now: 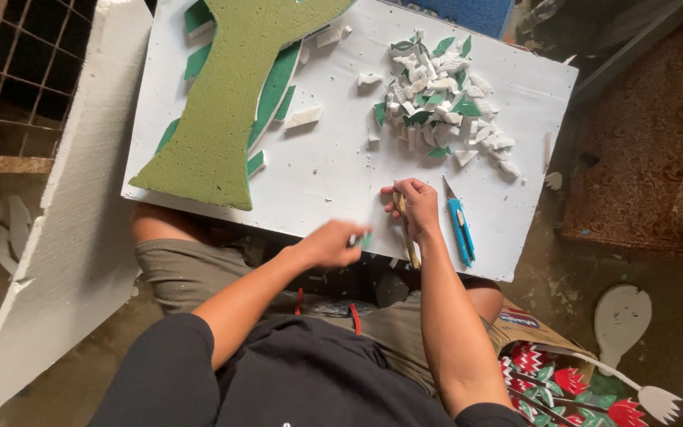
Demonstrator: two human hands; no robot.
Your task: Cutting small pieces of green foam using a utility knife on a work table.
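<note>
My right hand [416, 205] rests at the near edge of a white foam board [333, 166] lying across my lap, gripping a thin tan stick [409, 247] that runs down past the board's edge. My left hand [332, 243], blurred, hovers just in front of the board with a small green foam piece [364, 239] pinched at its fingertips. A blue utility knife [460, 228] lies on the board just right of my right hand. A large green foam tree shape [227, 95] lies on the board's left half. A pile of white and green foam offcuts [440, 99] sits at the far right.
A big white foam slab [73, 237] leans at my left beside a wire grid [17, 71]. On the dirty floor to the right lie white cut-out shapes [622, 316] and a printed bag with red flowers [563, 383]. A brown rug [658, 134] lies beyond.
</note>
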